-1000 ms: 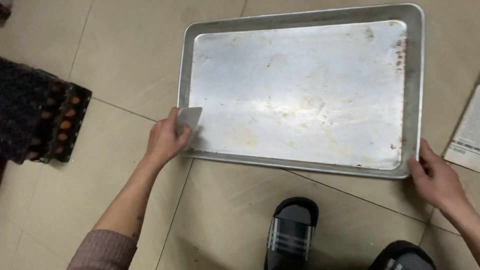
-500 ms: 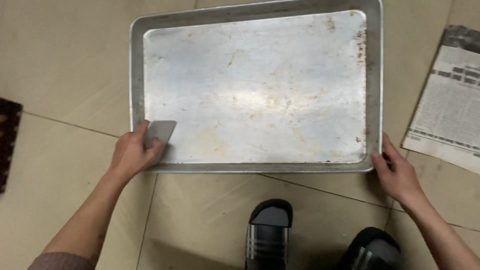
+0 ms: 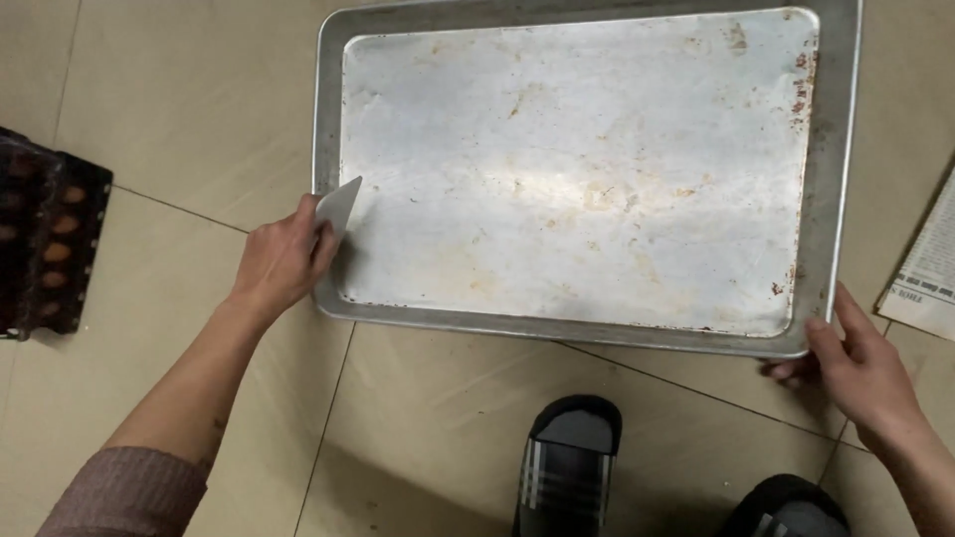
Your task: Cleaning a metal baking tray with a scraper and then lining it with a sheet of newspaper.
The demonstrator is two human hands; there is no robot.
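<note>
On the tiled floor, metal tray [image 3: 587, 169] lying flat. Left hand [image 3: 282, 257] gripping a white scraper [image 3: 337, 207], blade angled onto tray's near-left corner for scraping residue. Right hand [image 3: 863, 373] clamping the near-right corner, steadying it. Slippers [image 3: 565, 462] just below.

The baking tray [image 3: 834, 199] lies flat on the tiled floor [image 3: 179, 109], filling the upper centre and right of the frame. The left hand [image 3: 279, 264] sits at the tray's left rim, with the scraper [image 3: 336, 209] reaching over that rim. The right hand [image 3: 860, 373] touches the tray's lower right corner. An egg carton [image 3: 50, 249] lies at the left edge, a newspaper [image 3: 925, 268] at the right edge. Two slippers [image 3: 567, 462] stand below the tray, at bottom centre
</note>
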